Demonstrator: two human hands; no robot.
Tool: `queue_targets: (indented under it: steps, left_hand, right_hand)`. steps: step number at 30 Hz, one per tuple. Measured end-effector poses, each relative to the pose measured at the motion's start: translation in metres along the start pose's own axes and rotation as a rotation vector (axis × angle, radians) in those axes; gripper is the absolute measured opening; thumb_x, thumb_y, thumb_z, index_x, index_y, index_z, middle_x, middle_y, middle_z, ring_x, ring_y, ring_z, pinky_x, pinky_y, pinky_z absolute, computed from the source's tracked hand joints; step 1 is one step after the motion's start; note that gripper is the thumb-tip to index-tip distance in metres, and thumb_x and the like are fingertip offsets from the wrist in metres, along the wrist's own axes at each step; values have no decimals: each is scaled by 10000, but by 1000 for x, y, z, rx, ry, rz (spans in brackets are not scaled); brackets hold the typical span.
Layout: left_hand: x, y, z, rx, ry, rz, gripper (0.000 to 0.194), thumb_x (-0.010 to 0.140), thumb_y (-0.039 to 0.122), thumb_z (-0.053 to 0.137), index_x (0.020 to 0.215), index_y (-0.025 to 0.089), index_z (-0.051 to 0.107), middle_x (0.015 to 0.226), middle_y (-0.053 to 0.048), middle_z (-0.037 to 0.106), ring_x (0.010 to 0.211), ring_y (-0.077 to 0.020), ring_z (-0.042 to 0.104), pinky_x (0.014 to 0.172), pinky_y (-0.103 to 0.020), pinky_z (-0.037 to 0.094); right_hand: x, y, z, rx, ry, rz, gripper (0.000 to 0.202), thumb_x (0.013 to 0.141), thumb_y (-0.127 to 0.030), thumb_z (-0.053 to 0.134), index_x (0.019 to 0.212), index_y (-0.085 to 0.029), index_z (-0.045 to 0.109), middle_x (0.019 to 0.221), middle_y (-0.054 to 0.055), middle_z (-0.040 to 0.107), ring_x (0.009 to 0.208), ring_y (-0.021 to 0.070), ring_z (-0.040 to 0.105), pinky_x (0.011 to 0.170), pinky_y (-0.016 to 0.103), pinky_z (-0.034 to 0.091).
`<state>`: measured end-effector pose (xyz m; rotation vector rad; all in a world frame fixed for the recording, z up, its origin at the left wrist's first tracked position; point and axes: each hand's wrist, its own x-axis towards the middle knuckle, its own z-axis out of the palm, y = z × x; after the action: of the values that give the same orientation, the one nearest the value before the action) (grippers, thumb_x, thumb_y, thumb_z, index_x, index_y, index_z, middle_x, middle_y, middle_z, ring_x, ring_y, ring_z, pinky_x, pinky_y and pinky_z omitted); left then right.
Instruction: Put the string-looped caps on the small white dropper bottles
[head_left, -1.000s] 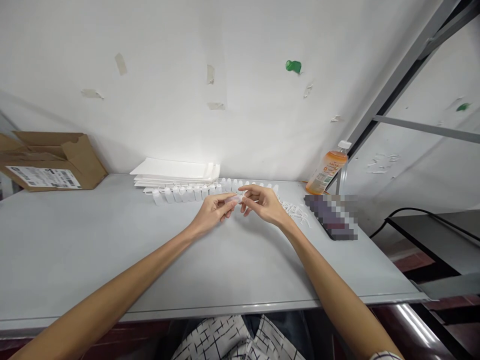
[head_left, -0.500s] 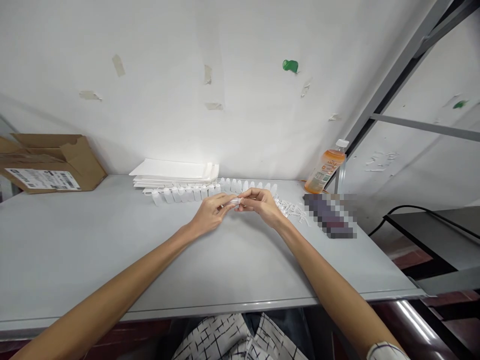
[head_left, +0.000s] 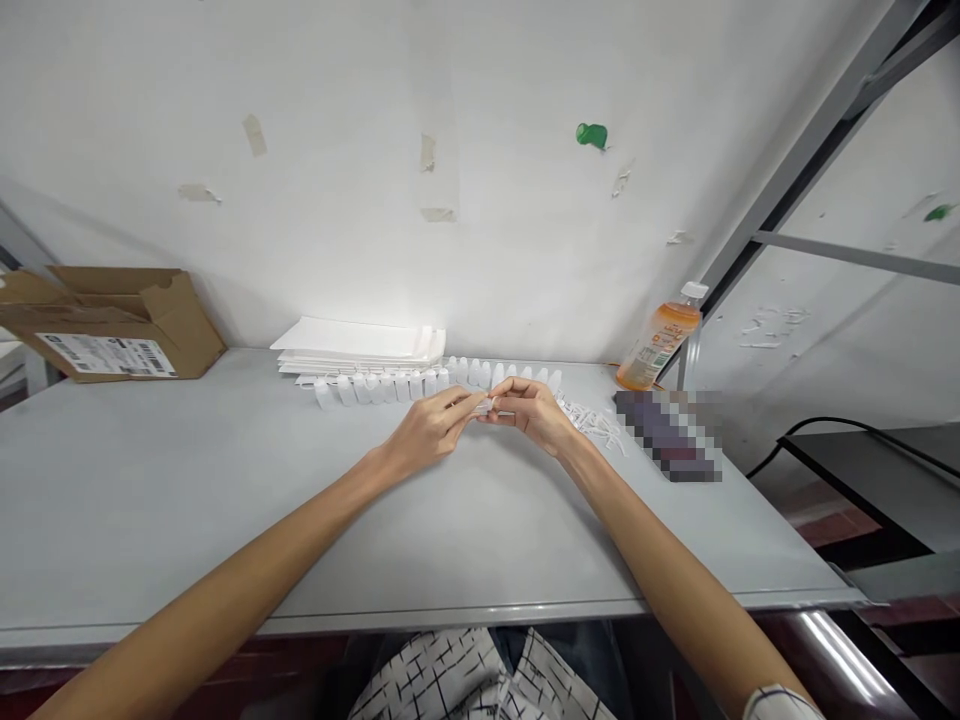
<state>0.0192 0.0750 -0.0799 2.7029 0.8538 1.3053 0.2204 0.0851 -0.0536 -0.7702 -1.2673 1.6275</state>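
A small translucent white bottle (head_left: 484, 407) lies on its side between my two hands, above the table (head_left: 360, 550). My left hand (head_left: 435, 425) is closed around its body, which the fingers mostly cover. At the bottle's right end, my right hand (head_left: 534, 412) pinches with thumb and fingertips; whether a cap or another small part is there I cannot make out. Just behind the hands stand several similar small white bottles (head_left: 388, 387) in rows. By my right wrist lies a loose heap of small white plastic pieces (head_left: 600, 425).
A stack of white envelopes or folded sheets (head_left: 360, 342) lies against the wall. An open cardboard box (head_left: 112, 325) stands far left. To the right are an orange drink bottle (head_left: 660, 340), a blurred-out dark object (head_left: 667, 435) and a metal frame (head_left: 817, 140).
The whole view has shifted slightly, so everything appears a little further right. My left fingers now cover more of the bottle. Both hands stay together at it.
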Motion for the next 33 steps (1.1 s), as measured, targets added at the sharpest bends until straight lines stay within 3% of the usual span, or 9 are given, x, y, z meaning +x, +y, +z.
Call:
queue_targets:
  steps: [3, 6, 9, 16, 19, 23, 27, 33]
  left_hand:
    - [4, 7, 0, -178, 34, -235, 309, 984, 301, 507, 1180, 163, 703, 947, -83, 689, 729, -139, 619, 632, -249, 528]
    - [11, 15, -2, -373, 27, -505, 394, 955, 405, 531, 1177, 135, 712, 861, -62, 675, 617, -124, 597, 595, -263, 549]
    - [15, 19, -5, -494, -19, -611, 428, 937, 427, 533, 1177, 121, 713, 695, -7, 603, 535, -115, 570, 583, -269, 546]
    - [11, 12, -4, -510, -61, -623, 393, 898, 472, 585, 1033, 134, 734, 829, -50, 669, 557, -117, 592, 582, -273, 541]
    - [10, 9, -4, -529, -103, -626, 394, 888, 484, 600, 996, 133, 741, 895, -67, 678, 576, -114, 599, 594, -272, 538]
    - [10, 9, -6, -525, -132, -592, 376, 896, 474, 600, 983, 141, 751, 823, -47, 655, 605, -121, 601, 617, -265, 531]
    - [9, 8, -6, -388, -108, -521, 318, 911, 432, 592, 920, 162, 759, 823, -44, 646, 645, -124, 584, 553, -226, 479]
    - [2, 1, -3, -225, -81, -365, 292, 944, 340, 546, 1068, 186, 760, 857, -60, 653, 732, -144, 578, 522, -206, 417]
  right_hand:
    - [1, -3, -2, -119, -1, -81, 234, 661, -293, 839, 789, -167, 688, 692, -1, 683, 689, 162, 683, 864, 447, 574]
    - [0, -6, -1, -238, 0, -196, 252, 714, -332, 813, 863, -169, 692, 774, 26, 706, 740, 177, 695, 845, 426, 564]
    - [-1, -7, 0, -319, 15, -256, 280, 744, -331, 792, 951, -168, 695, 819, 38, 708, 763, 187, 700, 847, 427, 561]
    - [1, 1, -2, -400, -9, -218, 418, 760, -335, 763, 1130, -181, 646, 813, 23, 697, 677, 186, 708, 728, 421, 615]
    - [0, 1, -3, -395, -54, -150, 353, 764, -360, 760, 1042, -156, 682, 753, 31, 703, 680, 193, 708, 721, 412, 615]
    - [-1, 1, -3, -355, -57, -135, 314, 750, -412, 780, 878, -130, 728, 760, 59, 717, 703, 193, 705, 777, 412, 598]
    - [1, 6, -3, -293, -36, -149, 356, 704, -446, 823, 846, -132, 734, 752, 60, 716, 678, 185, 686, 749, 404, 592]
    - [1, 12, -2, -261, -5, -108, 396, 658, -451, 860, 843, -120, 747, 790, 71, 734, 698, 173, 691, 793, 391, 586]
